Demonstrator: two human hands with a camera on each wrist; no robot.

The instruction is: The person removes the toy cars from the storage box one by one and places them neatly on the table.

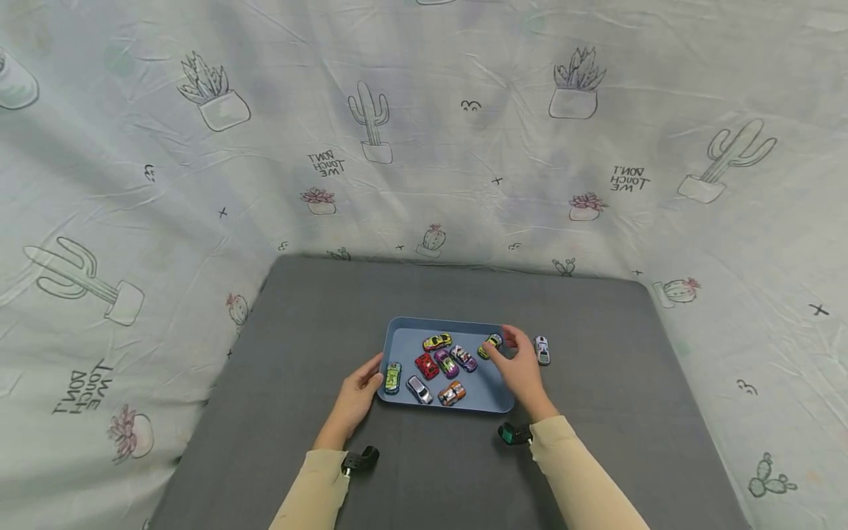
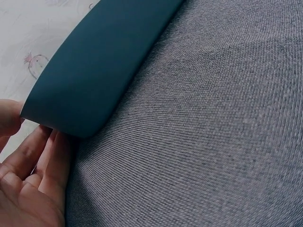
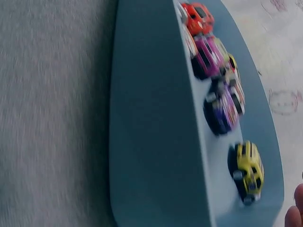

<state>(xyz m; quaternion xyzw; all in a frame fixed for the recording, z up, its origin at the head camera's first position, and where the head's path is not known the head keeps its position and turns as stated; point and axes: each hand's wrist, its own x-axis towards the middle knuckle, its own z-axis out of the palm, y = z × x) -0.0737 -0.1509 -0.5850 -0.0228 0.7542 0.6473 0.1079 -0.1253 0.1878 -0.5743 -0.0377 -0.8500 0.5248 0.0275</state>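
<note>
From where I stand I count nine toy cars, eight of them inside one blue tray (image 1: 407,338) on the grey tabletop (image 1: 318,309), and one outside it. The eight are a yellow-and-red car (image 1: 436,341), a red car (image 1: 427,366), a purple-and-green car (image 1: 447,363), a white-and-purple car (image 1: 463,358), a yellow-and-black car (image 1: 490,346), a green car (image 1: 392,377), a silver car (image 1: 419,389) and an orange car (image 1: 452,393). The ninth, a white car (image 1: 542,350), sits on the tabletop just beyond the tray's right end.

The person's left hand (image 1: 354,397) pinches the tray's left end, thumb at the rim and fingers against the outer wall; the green car lies just inside, near the thumb. The right hand (image 1: 522,368) is over the tray's right end, thumb and fingers apart around the yellow-and-black car. The right wrist view shows a gap between that car and the visible fingertips (image 3: 294,217).

Two beige sleeves (image 1: 314,486) reach in, with two black wrist straps (image 1: 361,460). Behind hangs a pale curtain (image 1: 437,96) printed with potted cacti.
</note>
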